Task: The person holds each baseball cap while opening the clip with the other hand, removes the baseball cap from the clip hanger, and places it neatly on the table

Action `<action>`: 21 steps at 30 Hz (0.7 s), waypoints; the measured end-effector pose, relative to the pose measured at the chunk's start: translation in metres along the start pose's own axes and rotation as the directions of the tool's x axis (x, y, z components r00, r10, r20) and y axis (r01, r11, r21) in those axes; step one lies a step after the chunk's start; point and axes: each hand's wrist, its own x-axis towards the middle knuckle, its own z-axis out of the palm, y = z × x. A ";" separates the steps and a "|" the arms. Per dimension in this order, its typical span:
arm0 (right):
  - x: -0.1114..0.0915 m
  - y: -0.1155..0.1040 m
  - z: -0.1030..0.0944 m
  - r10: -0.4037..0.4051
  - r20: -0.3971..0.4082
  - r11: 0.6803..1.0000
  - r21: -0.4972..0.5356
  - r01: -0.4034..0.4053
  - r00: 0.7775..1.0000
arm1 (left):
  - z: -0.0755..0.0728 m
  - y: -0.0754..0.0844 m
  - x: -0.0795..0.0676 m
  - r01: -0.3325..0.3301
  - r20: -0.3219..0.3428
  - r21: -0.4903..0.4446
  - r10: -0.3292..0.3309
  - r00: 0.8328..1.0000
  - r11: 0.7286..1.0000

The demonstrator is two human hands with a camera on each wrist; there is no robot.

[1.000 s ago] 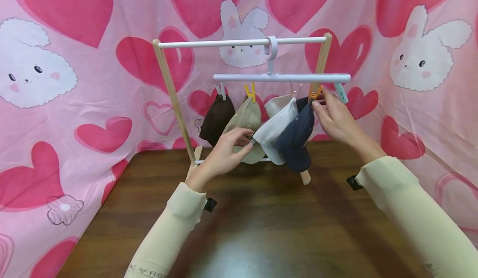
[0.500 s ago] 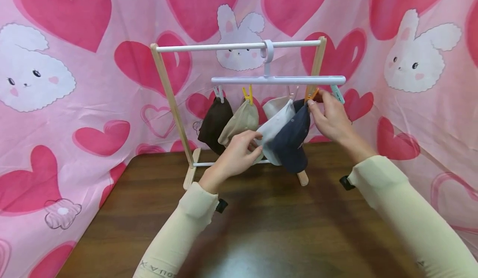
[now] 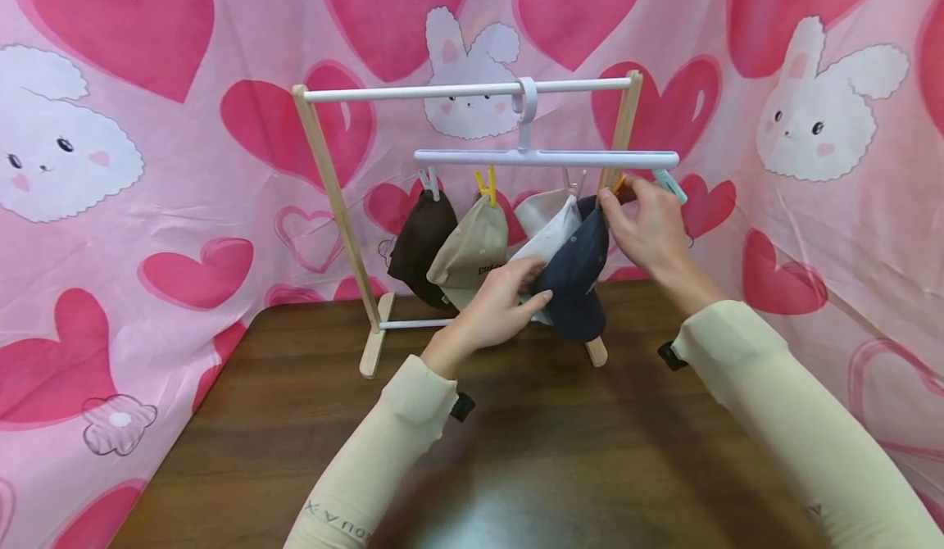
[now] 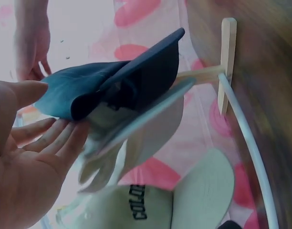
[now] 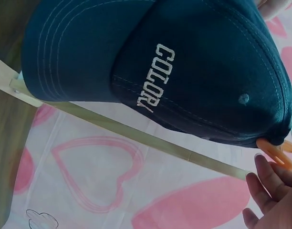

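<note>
A navy cap (image 3: 575, 270) hangs at the right of a row of caps, white letters showing on its front in the right wrist view. My right hand (image 3: 652, 221) pinches the orange clothespin (image 5: 278, 155) at the cap's upper edge. Lower down, my left hand (image 3: 494, 303) reaches the navy cap's side, thumb and fairly straight fingers spread at its edge. Just behind that cap hangs a white cap (image 3: 549, 236), partly covered by the left hand and the navy cap. A beige cap (image 3: 470, 242) with dark lettering and a dark brown cap (image 3: 420, 246) hang farther left.
A white hanger (image 3: 546, 158) hooks over the top rod (image 3: 406, 92) of a wooden-sided rack (image 3: 324, 172). Grey (image 3: 429, 183), yellow (image 3: 485, 186) and teal (image 3: 669, 186) clothespins hang beneath it. The rack stands on a brown table (image 3: 295, 418) before a heart-patterned pink cloth (image 3: 184, 164).
My left hand has moved right, from in front of the beige cap to the navy cap's edge. My right hand stays at the orange clothespin. The view has shifted slightly.
</note>
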 end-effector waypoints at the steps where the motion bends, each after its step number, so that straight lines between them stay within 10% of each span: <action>1: 0.001 -0.001 0.001 -0.006 -0.010 1.000 -0.006 0.006 1.000 | 0.002 0.000 0.001 0.000 -0.001 -0.001 0.000 1.000 1.000; 21: 0.009 -0.011 0.007 0.054 -0.148 0.991 -0.114 -0.071 0.988 | 0.021 0.000 0.003 0.075 -0.116 -0.032 -0.078 0.990 0.997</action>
